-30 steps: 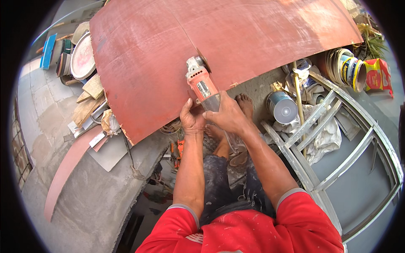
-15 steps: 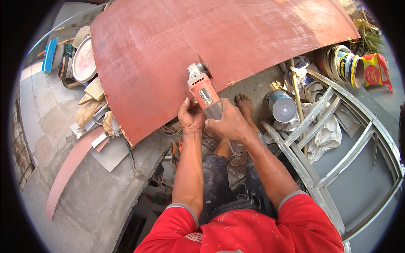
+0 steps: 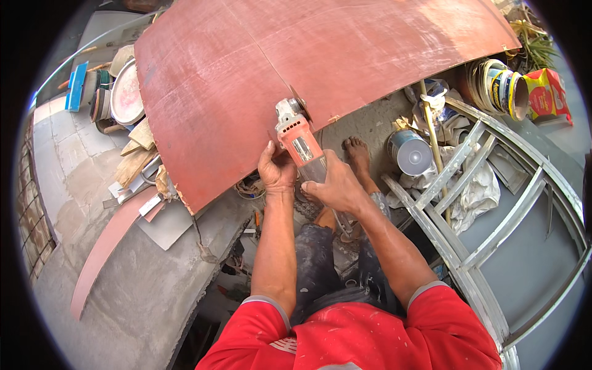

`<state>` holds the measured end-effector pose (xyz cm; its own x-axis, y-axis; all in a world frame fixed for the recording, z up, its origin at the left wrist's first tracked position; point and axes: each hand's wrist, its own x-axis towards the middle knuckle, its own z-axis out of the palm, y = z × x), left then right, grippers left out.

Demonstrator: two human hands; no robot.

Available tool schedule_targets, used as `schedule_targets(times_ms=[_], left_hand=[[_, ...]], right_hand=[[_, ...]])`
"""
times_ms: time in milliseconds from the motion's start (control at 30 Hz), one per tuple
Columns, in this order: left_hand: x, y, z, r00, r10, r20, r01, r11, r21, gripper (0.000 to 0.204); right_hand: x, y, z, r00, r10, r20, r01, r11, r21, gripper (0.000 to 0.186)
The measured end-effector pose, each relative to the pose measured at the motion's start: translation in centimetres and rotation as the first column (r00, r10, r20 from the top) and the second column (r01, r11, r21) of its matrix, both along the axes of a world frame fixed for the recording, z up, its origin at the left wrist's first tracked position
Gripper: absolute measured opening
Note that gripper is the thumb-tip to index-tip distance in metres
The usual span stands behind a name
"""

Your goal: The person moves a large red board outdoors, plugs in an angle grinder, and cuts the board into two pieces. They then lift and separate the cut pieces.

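Note:
A red angle grinder [image 3: 299, 139], with a metal head and thin disc, is in my right hand [image 3: 336, 188], which wraps round its dark rear body. The disc rests on or just over a large reddish board [image 3: 209, 98], where a thin straight line runs away from it. My left hand [image 3: 277, 172] is palm up at the board's near edge, beside and partly beneath the grinder, thumb raised and fingers curled; what those fingers grip is hidden. My bare feet show on the concrete below.
A metal frame [image 3: 512, 222] lies at right, near a paint can [image 3: 410, 154], a pole [image 3: 431, 129] and stacked buckets [image 3: 496, 89]. At left are wood scraps [image 3: 132, 163], a round lid [image 3: 125, 92] and a curved pink strip [image 3: 105, 253] on concrete.
The grinder has shifted slightly down and right in the picture, with both hands staying at it. The view of the board and surroundings has turned slightly.

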<state>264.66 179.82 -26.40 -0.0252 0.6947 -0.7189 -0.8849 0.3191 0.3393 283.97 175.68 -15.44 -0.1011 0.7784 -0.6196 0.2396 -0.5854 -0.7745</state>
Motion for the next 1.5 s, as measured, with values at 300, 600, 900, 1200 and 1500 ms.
schedule_targets(times_ms=[300,600,900,1200,1500], left_hand=[[0.3,0.3,0.7,0.999,0.038,-0.024,-0.039,0.999,-0.020,0.026],[-0.1,0.1,0.4,1.000,0.023,-0.017,-0.024,1.000,-0.014,0.023],[1.1,0.5,2.3,0.999,0.050,-0.022,-0.051,0.997,-0.063,0.021],[1.2,0.7,2.6,0.998,0.061,-0.022,-0.062,0.996,-0.060,0.021],[1.0,0.8,2.3,0.997,0.047,-0.068,-0.051,0.997,-0.063,0.021]], right_hand=[[0.5,-0.7,0.6,0.999,-0.028,-0.037,0.029,1.000,0.006,0.067],[0.6,-1.7,0.9,0.998,-0.039,-0.042,0.040,0.999,0.032,0.068],[0.8,-2.4,1.2,0.999,-0.029,-0.028,0.030,0.999,0.015,0.069],[0.8,-3.1,0.9,0.998,-0.057,-0.038,0.059,0.997,0.050,0.068],[1.1,-3.7,1.2,0.999,-0.025,-0.041,0.024,1.000,-0.020,0.082]])
